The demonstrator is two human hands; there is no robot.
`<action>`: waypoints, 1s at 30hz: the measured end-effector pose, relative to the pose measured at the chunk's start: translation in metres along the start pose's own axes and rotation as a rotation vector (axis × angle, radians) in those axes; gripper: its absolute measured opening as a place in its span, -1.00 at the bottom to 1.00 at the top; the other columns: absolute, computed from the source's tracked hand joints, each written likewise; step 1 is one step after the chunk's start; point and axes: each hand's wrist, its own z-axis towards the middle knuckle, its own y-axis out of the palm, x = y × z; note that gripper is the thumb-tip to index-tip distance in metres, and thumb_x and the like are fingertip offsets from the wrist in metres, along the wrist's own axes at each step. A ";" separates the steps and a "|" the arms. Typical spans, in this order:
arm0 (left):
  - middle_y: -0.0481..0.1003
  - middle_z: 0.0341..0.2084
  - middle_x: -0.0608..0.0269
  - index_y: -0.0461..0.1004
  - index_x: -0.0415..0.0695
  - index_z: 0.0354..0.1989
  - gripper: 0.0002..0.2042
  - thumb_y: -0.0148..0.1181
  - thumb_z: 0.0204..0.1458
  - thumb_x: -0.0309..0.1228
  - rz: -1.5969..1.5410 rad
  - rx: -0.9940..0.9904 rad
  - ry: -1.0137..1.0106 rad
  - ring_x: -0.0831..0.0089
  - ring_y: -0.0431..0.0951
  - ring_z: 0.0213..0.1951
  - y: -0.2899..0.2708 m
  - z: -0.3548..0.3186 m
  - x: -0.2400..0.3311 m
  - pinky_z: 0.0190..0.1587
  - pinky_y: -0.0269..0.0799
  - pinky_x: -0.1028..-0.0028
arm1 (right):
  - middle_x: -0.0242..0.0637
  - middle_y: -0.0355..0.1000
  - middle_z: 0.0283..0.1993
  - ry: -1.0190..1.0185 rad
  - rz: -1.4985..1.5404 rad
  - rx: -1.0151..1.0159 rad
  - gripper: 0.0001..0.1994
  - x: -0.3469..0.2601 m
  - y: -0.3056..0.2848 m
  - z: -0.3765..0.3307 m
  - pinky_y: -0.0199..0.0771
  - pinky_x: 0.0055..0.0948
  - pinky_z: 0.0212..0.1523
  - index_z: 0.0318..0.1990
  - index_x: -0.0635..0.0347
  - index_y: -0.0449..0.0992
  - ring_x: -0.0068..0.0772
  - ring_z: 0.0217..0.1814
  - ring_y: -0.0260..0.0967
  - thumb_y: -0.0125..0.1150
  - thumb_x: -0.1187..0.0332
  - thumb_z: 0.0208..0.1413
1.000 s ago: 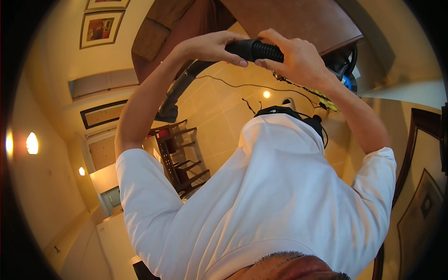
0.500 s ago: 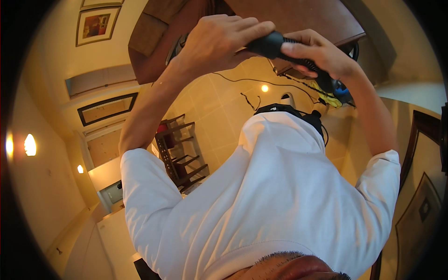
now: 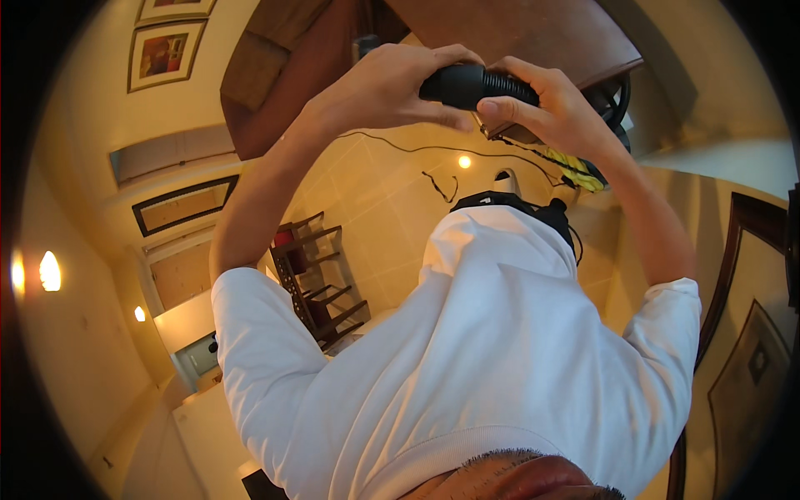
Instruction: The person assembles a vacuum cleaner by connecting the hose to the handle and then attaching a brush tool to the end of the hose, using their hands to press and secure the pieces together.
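At the top of the head view, both my hands are raised on a ribbed black hose with a smooth black end piece. My left hand is around the smooth end piece, its thumb stretched out below. Beyond its knuckles shows a short dark tubular part; whether it joins the same piece is hidden. My right hand grips the ribbed section, thumb lying along the near side. Behind the right wrist, a black curved hose part is partly covered.
A brown table stands at the far side, beside a brown sofa. A thin cable crosses the tiled floor near a short dark cord. Yellow cloth-like material lies below my right wrist. A wooden chair stands left.
The hose has shifted left and come more level. My left thumb has stretched away from the end piece. The dark part beyond my left hand has come into sight.
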 end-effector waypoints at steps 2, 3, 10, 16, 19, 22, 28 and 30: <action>0.57 -0.29 0.20 0.47 -0.03 0.20 -0.39 0.51 0.01 -0.07 -0.298 -0.235 -0.145 0.35 0.59 -0.22 0.000 0.000 -0.004 -0.17 0.52 0.37 | -0.22 0.48 -0.46 0.141 -0.108 -0.079 -0.51 -0.010 -0.001 -0.005 0.45 -0.37 -0.40 -0.04 0.27 0.50 -0.37 -0.44 0.50 0.39 -0.02 0.20; 0.57 -0.29 0.20 0.47 -0.03 0.20 -0.39 0.51 0.01 -0.07 -0.296 -0.236 -0.150 0.35 0.59 -0.22 0.003 -0.002 -0.007 -0.17 0.52 0.37 | -0.22 0.48 -0.46 0.138 -0.105 -0.082 -0.51 -0.012 -0.002 -0.008 0.45 -0.37 -0.40 -0.04 0.27 0.50 -0.37 -0.44 0.50 0.39 -0.02 0.20; 0.53 -0.31 0.24 0.54 -0.17 0.04 -0.36 0.35 0.07 0.20 -0.579 -0.393 -0.237 0.39 0.51 -0.20 -0.001 -0.008 -0.012 -0.10 0.40 0.41 | -0.13 0.57 -0.23 -0.189 -0.286 0.021 -0.58 -0.006 -0.002 -0.025 0.52 -0.29 -0.30 0.07 0.15 0.48 -0.08 -0.35 0.55 0.41 0.14 0.17; 0.48 -0.35 0.34 0.53 -0.21 0.02 -0.43 0.40 0.07 0.06 -0.648 -0.305 -0.225 0.54 0.46 -0.28 -0.021 -0.025 -0.023 -0.21 0.39 0.50 | -0.16 0.58 -0.14 -0.337 -0.409 0.170 -0.62 -0.013 -0.008 -0.029 0.56 -0.30 -0.20 0.09 0.17 0.51 -0.09 -0.27 0.55 0.41 0.29 0.17; 0.50 -0.32 0.38 0.52 -0.21 0.04 -0.45 0.42 0.08 0.00 -0.905 -0.285 -0.447 0.62 0.46 -0.25 -0.054 -0.065 -0.062 -0.21 0.39 0.55 | -0.26 0.57 -0.15 -0.263 -0.259 0.358 -0.65 -0.003 -0.044 -0.045 0.51 -0.48 -0.08 0.10 0.27 0.51 -0.46 -0.17 0.53 0.39 0.46 0.18; 0.53 -0.19 0.36 0.46 -0.26 0.20 -0.31 0.49 0.02 -0.03 -0.937 -0.252 -0.438 0.59 0.48 -0.16 -0.049 -0.098 -0.081 -0.11 0.43 0.55 | -0.32 0.57 -0.13 -0.179 -0.155 0.358 -0.65 -0.007 -0.058 -0.052 0.48 -0.53 -0.02 0.11 0.30 0.51 -0.55 -0.10 0.50 0.38 0.48 0.20; 0.53 0.00 0.22 0.54 -0.26 0.12 -0.20 0.64 -0.21 0.07 -1.082 -0.356 -0.242 0.42 0.49 0.04 -0.066 -0.102 -0.060 0.11 0.37 0.45 | -0.22 0.58 0.01 -0.320 -0.133 0.261 -0.59 -0.011 -0.031 -0.039 0.46 -0.51 0.09 0.18 0.32 0.50 -0.45 0.00 0.51 0.38 0.48 0.19; 0.53 0.02 0.19 0.55 -0.25 0.10 -0.18 0.66 -0.27 0.08 -1.146 -0.312 -0.171 0.39 0.50 0.05 -0.063 -0.103 -0.054 0.11 0.38 0.45 | -0.15 0.57 0.05 -0.298 -0.174 0.212 -0.59 -0.017 -0.026 -0.039 0.46 -0.48 0.11 0.17 0.35 0.50 -0.37 0.01 0.52 0.38 0.50 0.17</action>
